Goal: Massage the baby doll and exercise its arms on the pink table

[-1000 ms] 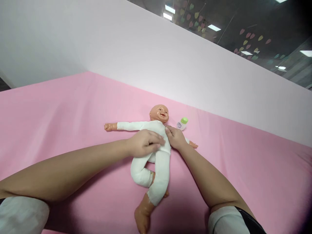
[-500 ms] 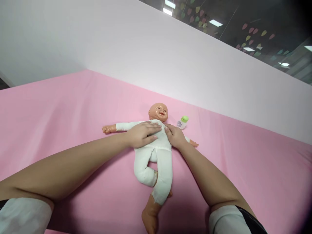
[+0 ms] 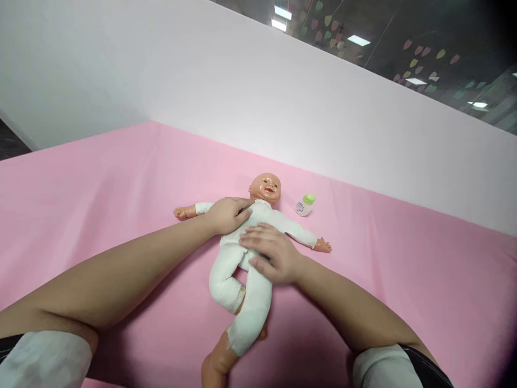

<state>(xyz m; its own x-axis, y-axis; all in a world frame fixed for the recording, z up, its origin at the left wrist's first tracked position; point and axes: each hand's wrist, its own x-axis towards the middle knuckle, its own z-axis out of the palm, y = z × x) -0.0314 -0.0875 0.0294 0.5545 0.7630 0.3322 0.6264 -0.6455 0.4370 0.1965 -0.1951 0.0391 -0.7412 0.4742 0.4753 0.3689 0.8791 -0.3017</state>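
Doll [image 3: 264, 215] lies face up on the pink sheet [image 3: 117, 183], its torso under both sets of fingers.

On the near side of the fingers: one foot [image 3: 218, 358], bare and shiny. Est. hard plastic, slick, poor purchase. Legs [image 3: 257, 310] run from the foot up to the right fingers, white cloth, one bent. Est. stuffed and floppy at the hip; lifting here would probably let the body sag.

Right hand [image 3: 274, 254]: palm down over the belly and hip, fingers slightly apart and blurred, clamped on nothing. Left hand [image 3: 229, 215]: laid along the side of the chest, fingers close together toward the shoulder, thumb apart on the cloth; no pinch seen. Pressure of either hand: cannot tell.

Torso between the fingers: est. soft, light, not fragile; cloth gives good friction. Best hold, in my judgement, is a broad one, a palm on each flank.

Arm [image 3: 301, 233] extends to the right beyond the right fingers; likely bends easily, too loose to lift by.

Head [image 3: 265, 187] just past the left fingertips: glossy, est. stiff, probably the heaviest end; wants a palm beneath.

Bottle [image 3: 306, 205] farther off, past the right fingers, apart from the doll. White wall [image 3: 283, 102] beyond everything on the sheet.
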